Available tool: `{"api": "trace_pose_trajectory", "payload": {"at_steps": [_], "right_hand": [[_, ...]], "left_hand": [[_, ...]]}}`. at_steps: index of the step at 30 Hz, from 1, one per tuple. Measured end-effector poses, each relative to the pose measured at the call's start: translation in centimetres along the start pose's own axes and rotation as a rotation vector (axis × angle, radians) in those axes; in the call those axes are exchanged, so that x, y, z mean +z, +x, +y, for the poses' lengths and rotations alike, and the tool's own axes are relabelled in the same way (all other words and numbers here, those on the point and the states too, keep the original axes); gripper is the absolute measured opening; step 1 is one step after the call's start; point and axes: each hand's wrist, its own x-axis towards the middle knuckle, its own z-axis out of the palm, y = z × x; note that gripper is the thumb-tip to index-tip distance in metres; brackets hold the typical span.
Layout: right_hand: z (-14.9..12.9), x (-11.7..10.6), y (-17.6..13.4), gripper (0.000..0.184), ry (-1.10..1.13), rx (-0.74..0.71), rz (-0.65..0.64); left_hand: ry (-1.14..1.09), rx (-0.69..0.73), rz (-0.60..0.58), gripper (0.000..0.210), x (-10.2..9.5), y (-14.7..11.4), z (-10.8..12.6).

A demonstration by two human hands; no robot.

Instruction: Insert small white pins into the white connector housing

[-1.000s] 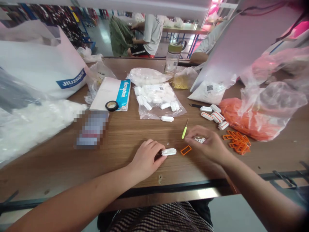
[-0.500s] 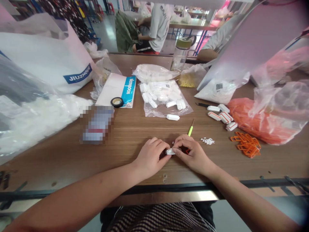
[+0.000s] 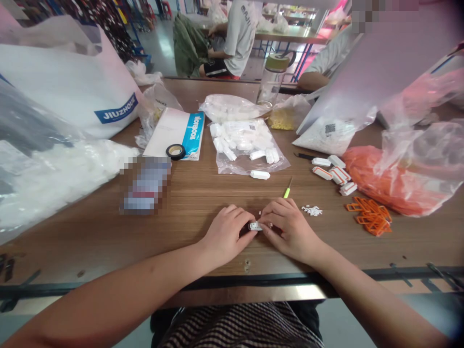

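Most of the small white connector is hidden between the two hands, only a short stretch of it showing near the table's front edge. Since half a second ago the orange frame has vanished under the right hand. Both hands rest knuckles-up, left hand and right pinching the connector's opposite ends in their fingers

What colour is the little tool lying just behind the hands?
The tool has a bright yellow-green handle, seen in the head view.
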Motion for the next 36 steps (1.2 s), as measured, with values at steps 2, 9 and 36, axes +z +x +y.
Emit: {"api": "trace_pose_trajectory", "payload": {"at_steps": [2, 9, 36], "right_hand": [[0.0, -0.1, -0.1, 0.012, -0.019, -0.013, 0.008], [0.6, 0.6, -0.1, 0.008, 0.125, 0.075, 0.040], [-1.3, -0.5, -0.3, 0.015, -0.342, -0.114, -0.071]], "left_hand": [[0.007, -0.001, -0.003, 0.011, 0.1, 0.0, -0.1], [0.008, 0.012, 0.009, 0.009, 0.1, 0.0, -0.1], [-0.027, -0.019, -0.019, 0.008, -0.1, 0.1, 0.1]]}}
